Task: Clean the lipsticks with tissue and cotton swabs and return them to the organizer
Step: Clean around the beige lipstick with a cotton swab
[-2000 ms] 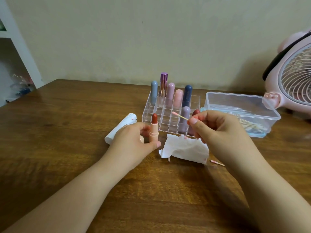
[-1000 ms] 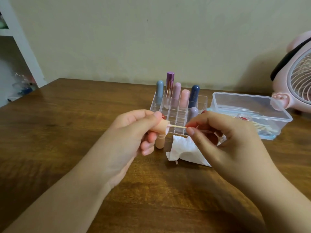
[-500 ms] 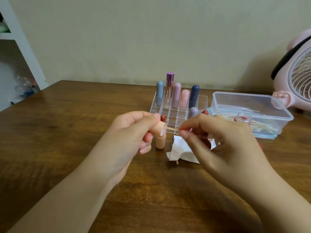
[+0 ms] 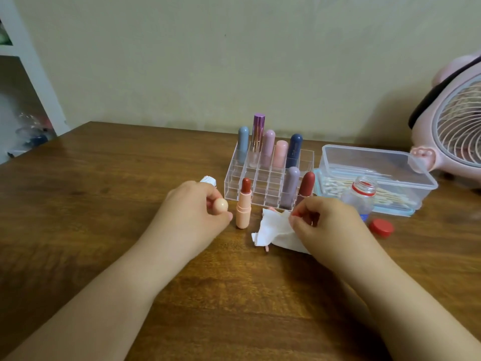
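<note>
My left hand [image 4: 194,204] grips a peach cap [image 4: 221,205], of which only the rounded end shows past my fingers. My right hand [image 4: 321,222] has its fingers curled and pinched together at the edge of the tissue [image 4: 273,231]; whether they hold a cotton swab I cannot tell. The tissue lies crumpled on the tabletop [image 4: 104,204], partly under that hand, with one pink swab tip [image 4: 266,248] showing from beneath it.

One open lipstick [image 4: 244,205] stands upright on the tabletop just in front of the clear organizer [image 4: 234,183], between my hands. The organizer holds seven capped lipsticks: five in the back row, two at the front right.

A white roll [image 4: 208,180] is mostly hidden behind my left hand. One small open bottle [image 4: 360,195] stands before the swab box [image 4: 377,175]; one red lid [image 4: 381,227] lies beside it. A pink fan [image 4: 458,121] is cut off at the right edge.
</note>
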